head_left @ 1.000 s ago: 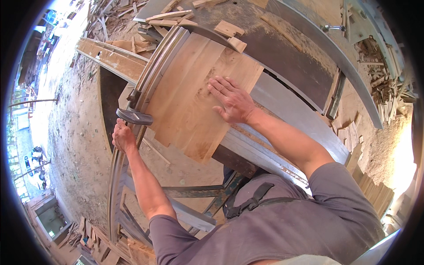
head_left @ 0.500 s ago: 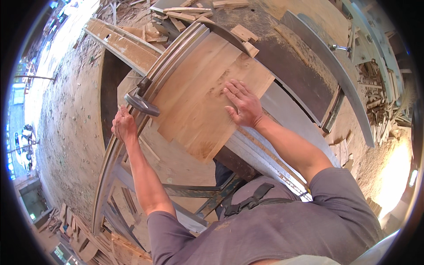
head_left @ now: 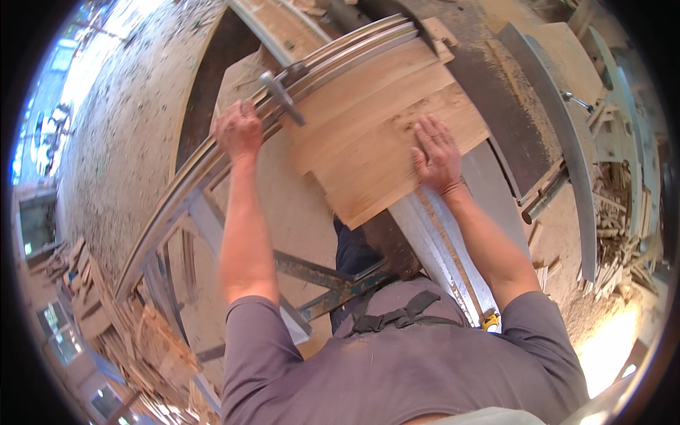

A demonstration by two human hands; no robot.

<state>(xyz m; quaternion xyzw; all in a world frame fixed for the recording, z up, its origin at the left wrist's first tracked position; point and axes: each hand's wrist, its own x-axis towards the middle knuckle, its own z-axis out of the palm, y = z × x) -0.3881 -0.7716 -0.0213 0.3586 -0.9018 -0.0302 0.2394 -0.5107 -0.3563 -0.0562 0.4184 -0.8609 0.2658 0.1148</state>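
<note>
A pale wooden panel, seemingly several planks side by side with a stepped near-left edge, lies on the saw table. Across its right part my right hand rests flat, fingers stretched out and holding nothing. To the left, my left hand is closed on a long metal fence rail; the fingertips are partly hidden. Just beyond that hand, a metal stop with a bar sits on the rail and reaches over toward the panel. The panel's far-left side lies along the rail.
Small wood offcuts lie past the panel's far corner. A long curved-looking metal bar runs along the right, beside sawdust. A yellow tape measure is near my body. Scrap wood piles stand at lower left.
The panel, the rail with its stop and both hands have moved away from me and to the right in view. The whole view has also shifted. Both hands keep their hold.
</note>
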